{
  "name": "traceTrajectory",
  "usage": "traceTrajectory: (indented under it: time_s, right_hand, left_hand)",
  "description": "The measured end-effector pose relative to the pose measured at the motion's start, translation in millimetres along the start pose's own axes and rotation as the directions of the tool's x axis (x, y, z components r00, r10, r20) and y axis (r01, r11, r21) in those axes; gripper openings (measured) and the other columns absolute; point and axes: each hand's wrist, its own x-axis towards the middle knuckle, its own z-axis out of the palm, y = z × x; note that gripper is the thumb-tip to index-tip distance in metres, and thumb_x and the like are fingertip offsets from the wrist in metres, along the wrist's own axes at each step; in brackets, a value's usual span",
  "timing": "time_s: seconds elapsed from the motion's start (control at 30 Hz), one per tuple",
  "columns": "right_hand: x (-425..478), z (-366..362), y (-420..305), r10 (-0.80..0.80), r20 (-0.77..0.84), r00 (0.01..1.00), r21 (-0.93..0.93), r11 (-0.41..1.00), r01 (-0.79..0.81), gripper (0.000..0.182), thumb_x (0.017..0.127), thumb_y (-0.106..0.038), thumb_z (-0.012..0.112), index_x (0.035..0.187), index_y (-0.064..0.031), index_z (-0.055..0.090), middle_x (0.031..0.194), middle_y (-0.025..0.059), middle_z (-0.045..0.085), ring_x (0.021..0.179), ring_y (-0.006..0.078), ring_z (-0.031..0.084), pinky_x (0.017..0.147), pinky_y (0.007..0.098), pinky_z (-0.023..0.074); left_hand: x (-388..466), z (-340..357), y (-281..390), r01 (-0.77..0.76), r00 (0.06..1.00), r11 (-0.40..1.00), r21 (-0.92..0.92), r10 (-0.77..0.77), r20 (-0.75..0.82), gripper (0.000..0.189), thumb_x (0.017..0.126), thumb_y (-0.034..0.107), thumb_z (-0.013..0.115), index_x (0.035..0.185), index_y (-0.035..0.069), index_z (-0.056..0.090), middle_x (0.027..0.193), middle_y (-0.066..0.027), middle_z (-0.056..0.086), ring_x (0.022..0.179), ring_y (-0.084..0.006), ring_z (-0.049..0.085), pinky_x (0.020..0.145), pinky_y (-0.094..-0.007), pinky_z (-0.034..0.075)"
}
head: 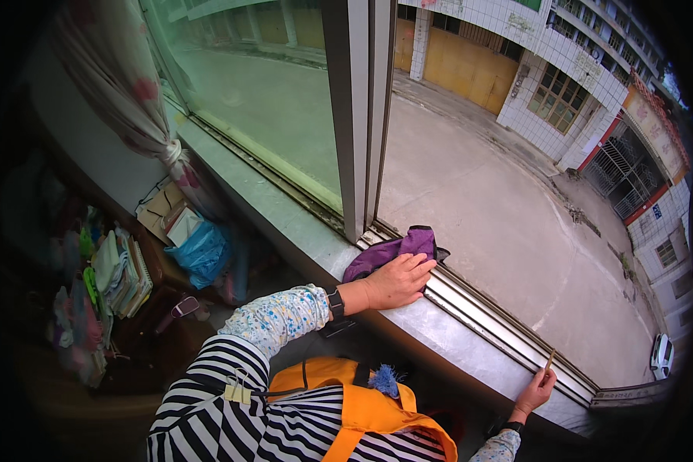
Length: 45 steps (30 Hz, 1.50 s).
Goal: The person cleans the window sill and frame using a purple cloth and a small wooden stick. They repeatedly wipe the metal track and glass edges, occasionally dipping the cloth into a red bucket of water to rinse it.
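Note:
My left hand [398,281] lies over a bunched purple cloth [381,254] with black edging, its fingers together on it. The cloth rests across the sliding-window track [468,303] and the sill, against the foot of the window frame's upright [358,144]. Farther right along the same track, my right hand [536,392] pinches a thin, tan stick [550,360], which looks wooden. The stick points up from the fingertips, over the track's rails. Whether its tip touches a rail, I cannot tell.
A glass pane [254,115] covers the window's left part; the right part opens onto a paved yard [485,219]. A knotted curtain [170,151] hangs at left. Below it are a blue plastic bag [202,254] and stacked notebooks [128,277]. The pale sill [439,346] runs before me.

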Motion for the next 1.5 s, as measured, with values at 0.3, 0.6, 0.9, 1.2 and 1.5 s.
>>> traceTrajectory:
  time_s: [0.3, 0.6, 0.9, 1.2, 1.5]
  right_hand:
    - [0.6, 3.7, 1.6, 0.041, 0.020, 0.999, -0.026, 0.999, -0.041, 0.018, 0.095, -0.019, 0.062, 0.103, -0.0033, 0.060, 0.080, 0.0018, 0.057, 0.070, 0.0118, 0.051, 0.064, 0.0271, 0.0450]
    - [-3.4, 2.2, -3.0, 0.013, -0.012, 1.000, -0.042, 0.999, -0.013, 0.019, 0.096, -0.022, 0.061, 0.103, -0.0038, 0.061, 0.079, 0.0004, 0.056, 0.070, 0.0112, 0.049, 0.063, 0.0267, 0.0438]
    - [0.3, 2.8, -2.7, 0.070, 0.021, 0.997, -0.058, 0.996, -0.069, 0.020, 0.096, -0.020, 0.061, 0.105, -0.0022, 0.058, 0.081, 0.0005, 0.055, 0.072, 0.0116, 0.049, 0.065, 0.0269, 0.0439]
    - [4.9, -0.1, -6.7, -0.023, -0.008, 1.000, -0.162, 0.987, 0.021, 0.017, 0.094, -0.020, 0.061, 0.098, -0.0046, 0.057, 0.073, 0.0006, 0.050, 0.063, 0.0121, 0.044, 0.057, 0.0295, 0.0404]
    - [-0.3, 7.8, -20.7, 0.011, 0.024, 1.000, -0.107, 0.994, -0.008, 0.019, 0.095, -0.023, 0.060, 0.099, -0.0044, 0.058, 0.076, 0.0021, 0.056, 0.067, 0.0131, 0.051, 0.061, 0.0295, 0.0443]
  left_hand:
    - [-24.5, -55.6, -72.6, -0.125, 0.965, 0.910, 0.395, 0.019, 0.261, 0.042, 0.077, 0.036, 0.067, 0.104, 0.004, 0.062, 0.094, -0.0094, 0.058, 0.098, -0.0266, 0.054, 0.097, -0.0421, 0.036]
    - [-29.6, -72.7, -72.4, -0.266, 0.929, 0.746, 0.611, 0.029, 0.369, 0.034, 0.080, 0.033, 0.057, 0.088, 0.002, 0.068, 0.092, -0.0135, 0.060, 0.098, -0.0306, 0.054, 0.095, -0.0415, 0.036]
    - [-17.0, -9.9, -29.8, 0.292, 0.938, 0.955, -0.044, -0.295, -0.183, 0.010, 0.077, 0.014, 0.065, 0.079, 0.006, 0.059, 0.079, -0.0085, 0.052, 0.081, -0.0263, 0.053, 0.072, -0.0370, 0.044]
    - [35.0, 36.4, 90.0, -0.018, 0.986, 0.993, -0.116, -0.001, -0.166, 0.042, 0.075, 0.030, 0.068, 0.111, 0.011, 0.063, 0.121, -0.0095, 0.056, 0.114, -0.0277, 0.049, 0.092, -0.0438, 0.039]
    - [-42.5, -53.2, -65.5, -0.014, 1.000, 0.953, 0.301, 0.005, 0.030, 0.004, 0.075, 0.015, 0.057, 0.073, 0.011, 0.054, 0.075, -0.0033, 0.051, 0.076, -0.0186, 0.051, 0.066, -0.0321, 0.040]
